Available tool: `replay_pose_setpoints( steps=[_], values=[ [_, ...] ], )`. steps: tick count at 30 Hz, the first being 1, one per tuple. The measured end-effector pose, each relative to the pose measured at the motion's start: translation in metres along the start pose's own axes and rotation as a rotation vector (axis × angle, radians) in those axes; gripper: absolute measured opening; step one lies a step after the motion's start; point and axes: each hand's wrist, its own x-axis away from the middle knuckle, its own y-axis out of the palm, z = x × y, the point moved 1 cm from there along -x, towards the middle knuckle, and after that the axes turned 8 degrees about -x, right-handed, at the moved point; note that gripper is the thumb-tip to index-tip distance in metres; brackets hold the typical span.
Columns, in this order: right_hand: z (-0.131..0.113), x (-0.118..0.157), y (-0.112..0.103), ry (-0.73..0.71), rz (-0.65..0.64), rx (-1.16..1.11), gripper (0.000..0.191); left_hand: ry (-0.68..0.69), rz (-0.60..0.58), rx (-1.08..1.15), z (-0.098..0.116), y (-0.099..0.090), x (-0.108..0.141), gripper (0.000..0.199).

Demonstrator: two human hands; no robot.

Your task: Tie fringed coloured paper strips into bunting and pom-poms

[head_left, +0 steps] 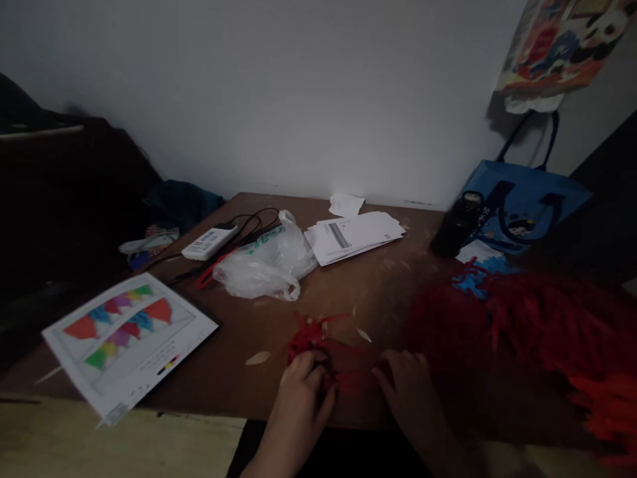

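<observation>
Your left hand [298,385] curls over the lower end of a red strip bundle [307,333], thumb and fingers pinching it. The bundle lies crumpled on the brown tabletop [348,285] just in front of you, its thin, flat strands looping and splaying toward the right. Your right hand [408,378] is bent low at the blurred ends of those strands; you cannot tell here whether its fingers pinch any (the light is dim and the motion smears them). Pale, leaf-shaped slivers [257,358] lie near the bundle.

Off to your right spreads a shaggy heap of deep-red fringe [557,325], turning orange-red at its near edge, with curly blue strips [470,282] at its far side. Behind these stand a dark, smooth bottle [455,226] and a boxy blue tote bag [572,191] with looped handles.

Ahead of you, a crinkled, translucent plastic bag [259,269] sits beside a flat stack of white printed paper [355,236]. At your left, a rectangular sheet [192,324] shows colourful triangular pennants.
</observation>
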Motion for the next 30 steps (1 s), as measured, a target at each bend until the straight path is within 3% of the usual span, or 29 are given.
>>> replay_pose_setpoints(
  steps=[4,8,10,14,17,19,22,30],
  values=[
    [-0.002,0.001,-0.012,-0.048,0.14,0.001,0.031,0.0,-0.004,-0.014,0.003,0.0,-0.001,0.007],
    [-0.013,0.003,-0.013,-0.338,-0.004,-0.154,0.029,-0.017,0.01,-0.027,0.004,0.001,-0.002,0.007],
    [-0.017,0.003,-0.008,-0.415,-0.046,-0.148,0.031,-0.017,0.013,-0.028,0.003,0.0,-0.001,0.008],
    [-0.021,0.0,-0.005,-0.429,-0.048,-0.085,0.032,0.023,0.099,-0.041,0.004,-0.007,0.003,0.015],
    [-0.026,0.0,-0.014,-0.421,0.029,-0.1,0.029,0.224,0.182,-0.094,0.014,-0.015,0.006,0.032],
    [-0.029,0.002,-0.02,-0.432,0.054,-0.12,0.029,0.342,0.222,-0.094,0.022,-0.018,0.005,0.021],
    [-0.03,0.005,-0.021,-0.432,0.026,-0.124,0.027,0.365,0.277,-0.045,0.029,-0.018,0.002,0.021],
    [-0.016,0.023,-0.007,-0.429,0.018,-0.07,0.042,0.455,0.132,-0.106,0.014,-0.021,0.0,0.032]
  ],
)
